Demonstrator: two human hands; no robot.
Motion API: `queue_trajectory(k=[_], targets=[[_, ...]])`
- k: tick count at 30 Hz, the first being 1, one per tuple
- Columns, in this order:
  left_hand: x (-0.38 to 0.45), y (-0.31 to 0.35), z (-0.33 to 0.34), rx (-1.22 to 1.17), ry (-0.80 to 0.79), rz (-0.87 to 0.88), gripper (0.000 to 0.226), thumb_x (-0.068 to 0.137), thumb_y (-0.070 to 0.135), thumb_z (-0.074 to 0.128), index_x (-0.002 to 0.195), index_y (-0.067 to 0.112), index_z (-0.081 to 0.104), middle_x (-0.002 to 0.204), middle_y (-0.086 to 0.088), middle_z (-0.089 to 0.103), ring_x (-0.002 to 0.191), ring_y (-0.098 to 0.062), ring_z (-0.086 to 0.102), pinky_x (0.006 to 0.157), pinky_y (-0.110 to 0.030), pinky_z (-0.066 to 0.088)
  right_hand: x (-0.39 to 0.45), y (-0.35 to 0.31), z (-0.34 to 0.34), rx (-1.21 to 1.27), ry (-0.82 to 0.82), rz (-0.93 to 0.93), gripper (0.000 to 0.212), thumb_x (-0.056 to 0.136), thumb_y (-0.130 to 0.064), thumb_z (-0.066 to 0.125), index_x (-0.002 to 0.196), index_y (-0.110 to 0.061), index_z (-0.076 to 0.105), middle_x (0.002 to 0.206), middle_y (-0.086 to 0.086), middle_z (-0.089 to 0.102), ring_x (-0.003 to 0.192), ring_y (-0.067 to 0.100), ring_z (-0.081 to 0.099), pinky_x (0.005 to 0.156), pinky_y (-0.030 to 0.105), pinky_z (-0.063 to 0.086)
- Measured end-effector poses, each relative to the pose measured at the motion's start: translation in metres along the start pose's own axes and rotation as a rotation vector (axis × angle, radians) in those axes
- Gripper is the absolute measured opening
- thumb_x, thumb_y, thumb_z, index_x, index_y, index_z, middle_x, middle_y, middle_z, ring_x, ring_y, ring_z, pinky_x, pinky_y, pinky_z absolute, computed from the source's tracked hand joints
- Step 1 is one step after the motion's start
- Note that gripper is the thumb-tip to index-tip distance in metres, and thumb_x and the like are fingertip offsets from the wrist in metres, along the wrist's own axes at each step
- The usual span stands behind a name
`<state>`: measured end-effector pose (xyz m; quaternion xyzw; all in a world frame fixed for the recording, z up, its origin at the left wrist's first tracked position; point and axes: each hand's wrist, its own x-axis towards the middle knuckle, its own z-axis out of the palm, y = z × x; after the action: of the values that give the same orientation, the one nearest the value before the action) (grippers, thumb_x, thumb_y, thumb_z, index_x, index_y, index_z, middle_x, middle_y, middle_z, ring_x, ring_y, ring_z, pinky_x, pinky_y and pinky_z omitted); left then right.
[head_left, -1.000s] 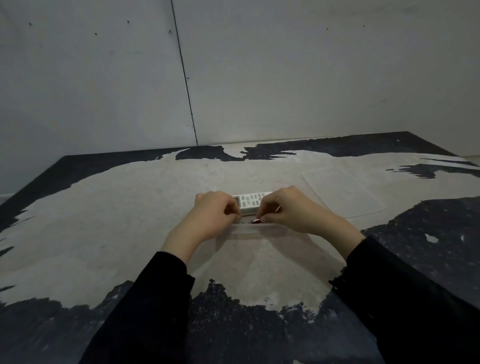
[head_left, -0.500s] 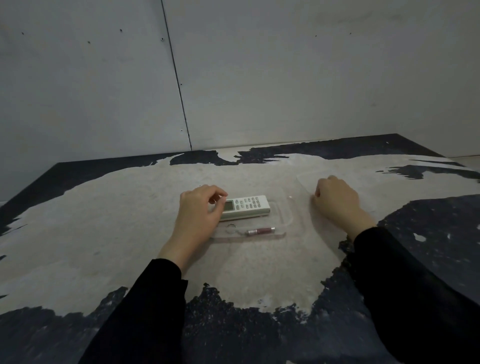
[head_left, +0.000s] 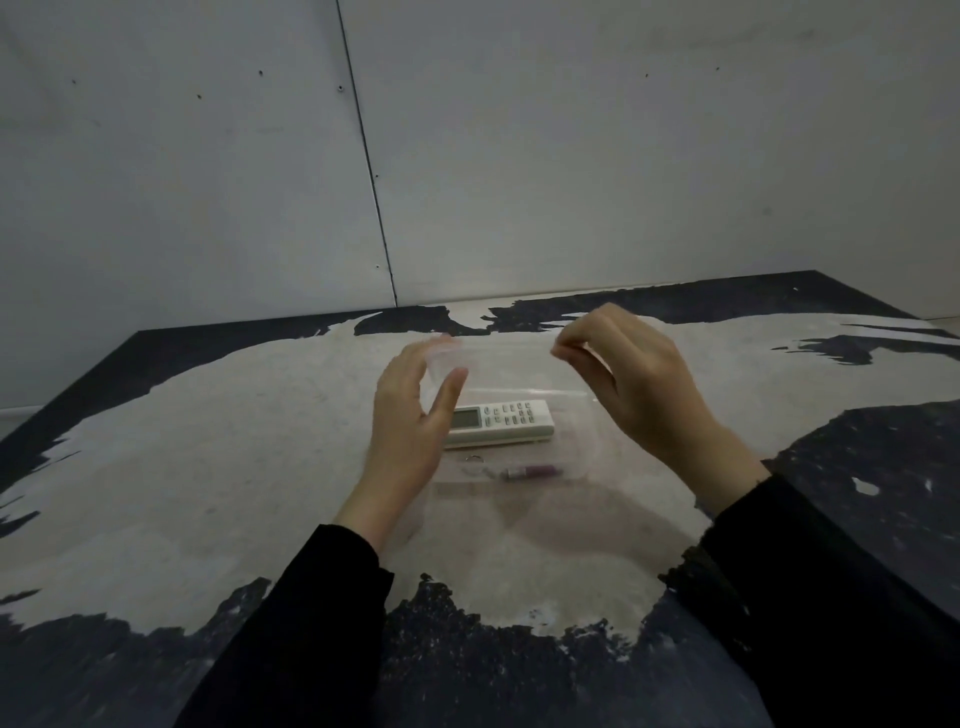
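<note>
A white remote control (head_left: 498, 423) lies in a shallow clear tray (head_left: 579, 462) at the middle of the table. In front of it in the tray are a small dark red tube (head_left: 532, 473) and a small metal ring (head_left: 474, 459). A clear plastic lid (head_left: 509, 364) hangs in the air above the tray, hard to make out. My left hand (head_left: 410, 421) holds its left edge between thumb and fingers. My right hand (head_left: 639, 379) pinches its right edge with the fingertips.
The table (head_left: 208, 467) has a worn pale top with dark patches along its edges. A grey panelled wall (head_left: 571, 156) stands right behind it. My black sleeves (head_left: 322, 623) reach in from the near edge.
My hands left the tray. My right hand went to the clear lid lying at the right and lifted it; now both hands hold it over the tray.
</note>
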<state>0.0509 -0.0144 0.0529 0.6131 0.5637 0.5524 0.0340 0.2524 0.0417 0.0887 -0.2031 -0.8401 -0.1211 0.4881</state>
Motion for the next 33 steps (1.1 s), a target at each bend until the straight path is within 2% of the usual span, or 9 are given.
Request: queue_trajectory(k=[4,8,11,13,17,22,26,30,33], targets=[[0.004,0.010,-0.007,-0.155,0.021,-0.025,0.016,0.091,0.023,0.055,0.085,0.009,0.061,0.080,-0.003,0.065,0.078,-0.015,0.062,0.078,-0.032,0.052,0.000,0.006,0.000,0.107,0.001,0.204,0.028,0.088,-0.028,0.060,0.105,-0.006,0.057,0.095,0.002,0.064,0.084,0.012,0.060,0.073,0.023,0.051],[0.005,0.012,-0.009,-0.259,-0.050,-0.203,0.011,0.089,0.014,0.055,0.098,0.011,0.060,0.074,-0.006,0.066,0.065,-0.012,0.063,0.065,-0.015,0.052,-0.007,0.023,0.006,0.402,-0.068,0.668,0.042,0.082,-0.016,0.068,0.118,-0.020,0.048,0.111,-0.004,0.055,0.081,0.012,0.059,0.070,0.026,0.054],[0.003,0.003,-0.006,-0.158,-0.030,-0.348,0.032,0.086,0.016,0.061,0.117,0.016,0.054,0.074,-0.008,0.067,0.065,-0.014,0.061,0.067,-0.014,0.049,-0.016,0.027,0.023,0.391,-0.150,0.843,0.043,0.080,-0.015,0.070,0.118,-0.017,0.052,0.116,0.004,0.058,0.076,0.014,0.057,0.067,0.022,0.052],[0.002,-0.005,-0.004,-0.007,-0.009,-0.367,0.040,0.084,0.019,0.063,0.122,0.016,0.053,0.081,-0.005,0.063,0.069,-0.014,0.057,0.070,-0.018,0.046,-0.020,0.024,0.032,0.280,-0.254,0.845,0.043,0.083,-0.019,0.067,0.124,-0.013,0.053,0.121,0.008,0.059,0.080,0.014,0.055,0.069,0.017,0.045],[0.002,-0.020,-0.004,0.310,-0.073,-0.399,0.046,0.084,0.035,0.059,0.125,0.014,0.054,0.121,-0.011,0.058,0.107,-0.027,0.056,0.099,-0.045,0.042,-0.030,0.020,0.044,0.063,-0.504,0.773,0.045,0.091,-0.028,0.052,0.133,-0.011,0.047,0.131,0.013,0.056,0.111,0.028,0.053,0.098,0.037,0.041],[0.000,-0.025,-0.003,0.595,-0.314,-0.481,0.052,0.090,0.046,0.043,0.134,0.017,0.044,0.139,-0.012,0.047,0.129,-0.032,0.040,0.109,-0.049,0.022,-0.030,0.016,0.042,0.066,-0.622,0.767,0.045,0.094,-0.023,0.044,0.136,-0.007,0.043,0.138,0.016,0.051,0.125,0.031,0.047,0.105,0.035,0.035],[-0.002,-0.025,-0.004,0.642,-0.435,-0.515,0.056,0.093,0.046,0.034,0.141,0.019,0.030,0.146,-0.012,0.039,0.134,-0.033,0.033,0.114,-0.054,0.014,-0.026,0.017,0.035,0.095,-0.752,0.722,0.049,0.096,-0.023,0.043,0.141,-0.007,0.034,0.149,0.013,0.040,0.134,0.028,0.039,0.109,0.032,0.027],[-0.002,-0.022,-0.002,0.477,-0.404,-0.307,0.057,0.093,0.028,0.037,0.145,0.013,0.021,0.155,-0.012,0.025,0.143,-0.026,0.021,0.117,-0.042,0.015,-0.024,0.018,0.032,0.114,-0.837,0.698,0.050,0.098,-0.022,0.040,0.144,-0.007,0.027,0.154,0.011,0.029,0.140,0.027,0.030,0.113,0.030,0.021],[-0.005,-0.020,0.001,0.481,-0.545,-0.205,0.053,0.095,0.033,0.030,0.145,0.016,0.024,0.159,-0.008,0.015,0.147,-0.021,0.008,0.119,-0.040,0.009,-0.023,0.017,0.032,0.098,-0.867,0.687,0.048,0.099,-0.020,0.037,0.143,-0.005,0.026,0.153,0.013,0.030,0.140,0.029,0.029,0.111,0.031,0.019]])
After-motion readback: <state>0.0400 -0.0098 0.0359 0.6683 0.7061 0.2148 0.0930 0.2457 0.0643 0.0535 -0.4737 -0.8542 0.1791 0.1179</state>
